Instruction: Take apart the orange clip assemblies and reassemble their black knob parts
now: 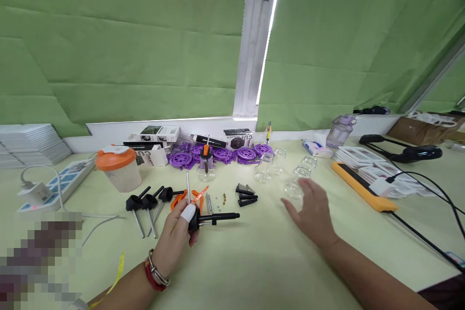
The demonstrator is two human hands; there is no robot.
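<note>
Green blinds hang behind a pale yellow-green table. My left hand is clamped on a black-handled tool, held just above the table with its handle pointing right. My right hand hovers flat, fingers spread and holding nothing, near the clear glass jars. Three similar black-knobbed rods lie left of the tool. Purple discs sit at the back, beside an orange-lidded cup.
</note>
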